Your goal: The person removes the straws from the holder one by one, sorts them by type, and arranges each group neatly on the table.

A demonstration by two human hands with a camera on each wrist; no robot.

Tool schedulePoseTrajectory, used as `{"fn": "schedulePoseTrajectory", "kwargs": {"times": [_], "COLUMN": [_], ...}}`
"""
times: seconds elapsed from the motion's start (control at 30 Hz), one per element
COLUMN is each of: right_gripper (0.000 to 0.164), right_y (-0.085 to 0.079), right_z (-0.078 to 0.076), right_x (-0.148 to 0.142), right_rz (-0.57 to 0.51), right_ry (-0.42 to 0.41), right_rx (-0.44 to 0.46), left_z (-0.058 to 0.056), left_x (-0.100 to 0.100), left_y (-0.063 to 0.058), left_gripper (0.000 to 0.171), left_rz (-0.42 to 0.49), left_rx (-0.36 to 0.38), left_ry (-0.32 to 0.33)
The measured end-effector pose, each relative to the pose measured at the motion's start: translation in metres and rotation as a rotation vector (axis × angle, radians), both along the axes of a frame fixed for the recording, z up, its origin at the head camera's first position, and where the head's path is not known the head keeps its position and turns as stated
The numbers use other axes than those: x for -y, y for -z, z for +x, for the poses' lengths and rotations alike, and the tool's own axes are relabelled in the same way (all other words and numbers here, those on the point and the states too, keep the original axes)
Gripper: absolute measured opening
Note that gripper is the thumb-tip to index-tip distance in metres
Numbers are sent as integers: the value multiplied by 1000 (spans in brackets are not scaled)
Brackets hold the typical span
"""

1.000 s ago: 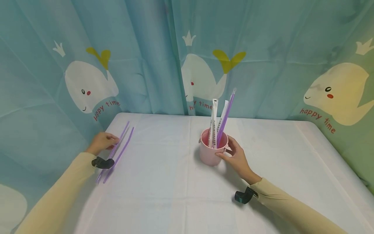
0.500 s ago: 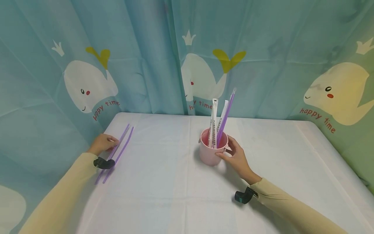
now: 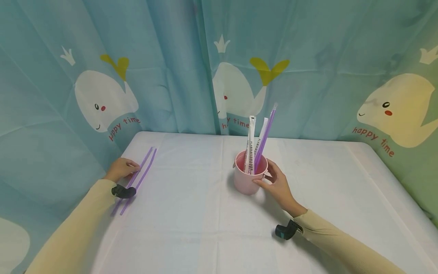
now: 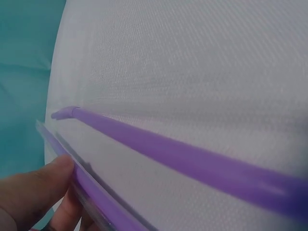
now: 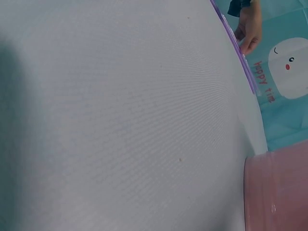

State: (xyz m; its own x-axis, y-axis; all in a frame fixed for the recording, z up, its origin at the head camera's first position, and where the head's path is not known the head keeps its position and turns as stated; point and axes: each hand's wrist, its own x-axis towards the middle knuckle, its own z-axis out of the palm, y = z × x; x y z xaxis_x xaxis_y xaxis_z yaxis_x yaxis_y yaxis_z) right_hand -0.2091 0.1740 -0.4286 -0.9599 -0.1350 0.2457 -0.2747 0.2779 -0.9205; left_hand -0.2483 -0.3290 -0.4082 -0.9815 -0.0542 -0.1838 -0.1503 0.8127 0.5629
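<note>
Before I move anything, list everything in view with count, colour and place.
Curtain: count unclear, blue-green, background.
Whale prints: 3 plain ones, white, on the curtain.
Table: 1, white, in front of the curtain.
Bucket: 1, pink, upright on the table.
Wrapped straws: at least 2, white with dark print, in the bucket.
Leaning straw: at least 1, purple, in the bucket, tilted right.
Held straw: 1, purple, table's left side.
Loose straw: 1, purple, right of the held one.
Wrist cameras: 2, black, one per wrist.
Sleeves: 2, tan, on both arms.
Left hand: 1, pinching the held straw.
Right hand: 1, gripping the bucket's right side.
</note>
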Motion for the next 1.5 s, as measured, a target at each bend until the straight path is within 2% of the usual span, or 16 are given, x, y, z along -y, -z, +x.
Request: {"fn": "schedulePoseTrajectory", "kwargs": {"times": [0.53,0.8,0.93,1.23,1.5], "right_gripper": [78,78,78,78,78], "right_y": [-1,-1,-1,-2,-2], "right_z": [1,3,3,2,3], "right_x": [0,0,0,0,0], "right_rz": [14,-16,-4,10,9], "right_ry": [9,-12,-11,1,-3], "right_rx": [11,-2,-6,6,8], "left_z": [3,8,6,2,2], "left_x": [1,2,5,6,2], "left_y": [0,-5,-7,-18,-27], "left_gripper": [31,31,34,41,45], "left_rz": [38,62,78,138,100], "left_rx": [-13,-8,20,140,168], "left_ry": [-30,-10,4,25,56]}}
